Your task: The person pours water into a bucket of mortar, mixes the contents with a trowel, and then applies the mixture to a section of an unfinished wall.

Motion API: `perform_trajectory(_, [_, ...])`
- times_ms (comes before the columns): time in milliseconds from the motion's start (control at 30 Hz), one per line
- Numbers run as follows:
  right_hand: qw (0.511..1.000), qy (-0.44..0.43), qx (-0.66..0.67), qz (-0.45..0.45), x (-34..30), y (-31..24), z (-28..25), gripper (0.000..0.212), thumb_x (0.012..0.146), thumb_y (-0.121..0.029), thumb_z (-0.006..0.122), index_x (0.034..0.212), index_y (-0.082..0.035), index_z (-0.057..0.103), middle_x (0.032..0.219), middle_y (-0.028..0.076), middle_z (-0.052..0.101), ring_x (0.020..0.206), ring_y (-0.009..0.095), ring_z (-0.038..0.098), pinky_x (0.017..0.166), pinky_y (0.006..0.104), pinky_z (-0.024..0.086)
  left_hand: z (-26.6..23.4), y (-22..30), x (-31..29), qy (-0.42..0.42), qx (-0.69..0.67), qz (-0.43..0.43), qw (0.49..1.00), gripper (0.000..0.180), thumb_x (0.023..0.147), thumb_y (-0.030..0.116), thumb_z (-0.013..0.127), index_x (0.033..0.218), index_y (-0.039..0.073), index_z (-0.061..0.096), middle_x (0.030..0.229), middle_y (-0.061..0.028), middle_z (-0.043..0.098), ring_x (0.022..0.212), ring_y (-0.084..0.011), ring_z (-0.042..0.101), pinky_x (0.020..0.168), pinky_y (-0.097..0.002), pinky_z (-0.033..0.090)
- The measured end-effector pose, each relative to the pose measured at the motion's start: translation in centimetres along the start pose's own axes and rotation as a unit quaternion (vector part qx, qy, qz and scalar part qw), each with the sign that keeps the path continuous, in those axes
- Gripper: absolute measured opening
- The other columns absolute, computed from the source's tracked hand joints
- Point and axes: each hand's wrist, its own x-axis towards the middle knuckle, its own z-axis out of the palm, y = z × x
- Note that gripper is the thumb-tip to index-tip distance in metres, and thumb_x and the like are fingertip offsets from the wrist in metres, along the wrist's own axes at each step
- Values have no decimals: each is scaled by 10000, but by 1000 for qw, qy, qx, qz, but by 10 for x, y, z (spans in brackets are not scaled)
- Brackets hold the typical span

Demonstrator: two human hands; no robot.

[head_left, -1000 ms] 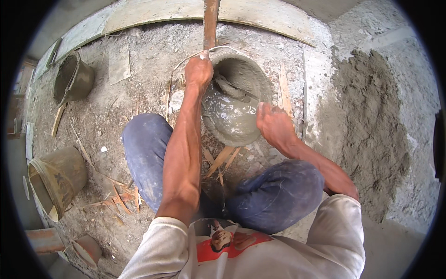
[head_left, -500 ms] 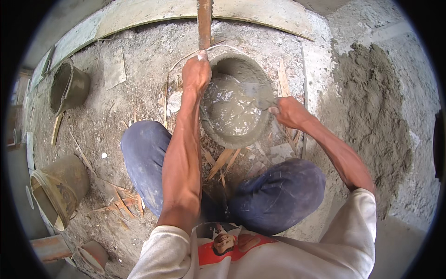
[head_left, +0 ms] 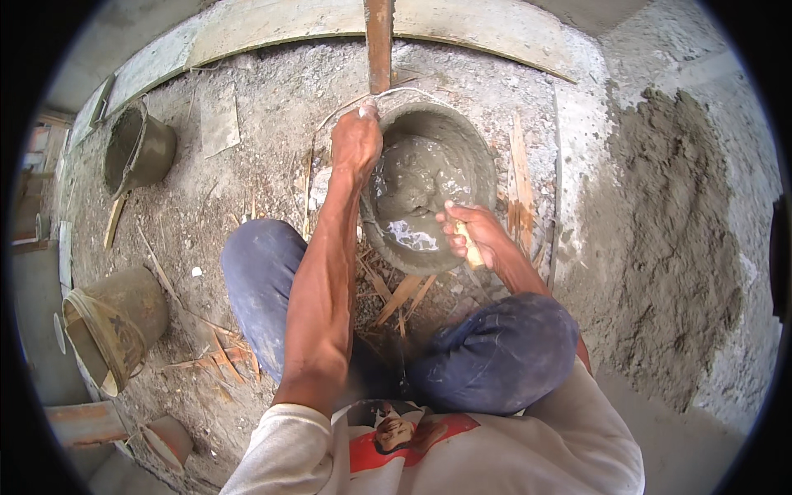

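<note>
Wet grey mortar (head_left: 412, 183) in a round bucket (head_left: 487, 169), on rubble ground just beyond the knees (head_left: 507, 355).
Left hand (head_left: 356, 142) closed on the bucket's left rim, fingertips hidden; right hand (head_left: 488, 235) curled firmly round the pale handle of a trowel (head_left: 471, 246) over the near-right rim, blade hard to make out. Mortar heap (head_left: 668, 247) well to the right.

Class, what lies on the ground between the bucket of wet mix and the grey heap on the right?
In the head view, a splintered wooden strip lies beside the bucket, then a pale flat band comes before the heap.
</note>
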Motion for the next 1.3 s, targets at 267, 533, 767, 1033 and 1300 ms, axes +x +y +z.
perform_trajectory(267, [994,-84,-63,42,-60,-53,-18,404,1091,-382,530,1179,6,600,766,27,568,502,79,497,398,242,443,-4,2,-2,-3,13,1,1000,520,1052,387,470,982,-63,720,965,-351,698,960,-527,658,861,-562,478])
perform_trajectory(533, [374,75,-922,65,-122,-145,22,441,1100,-355,482,1113,44,670,766,173,669,562,311,627,573,455,551,2,9,0,-10,49,56,997,484,1027,355,483,1007,-57,737,989,-348,701,989,-518,667,881,-548,505])
perform_trajectory(767, [799,8,-597,67,-24,-38,7,422,1098,-324,491,778,-57,561,592,27,512,510,130,540,459,329,464,4,10,-2,-29,-20,-4,999,492,1012,360,516,1048,-76,739,1031,-358,702,1009,-510,674,910,-524,508])
perform_trajectory(1033, [670,-7,-740,-60,-63,-27,24,455,1053,-345,582,1051,106,640,763,273,662,703,385,673,665,514,550,0,3,9,-37,0,19,999,498,1023,373,498,1024,-63,738,1014,-354,700,1017,-510,667,918,-538,499])
perform_trajectory(1300, [587,8,-804,-100,-81,-23,16,409,1064,-278,519,1092,116,626,795,318,678,806,469,713,718,543,593,3,13,5,-54,6,-1,999,521,1034,388,502,1061,-79,730,1018,-343,707,1001,-495,678,894,-524,504])
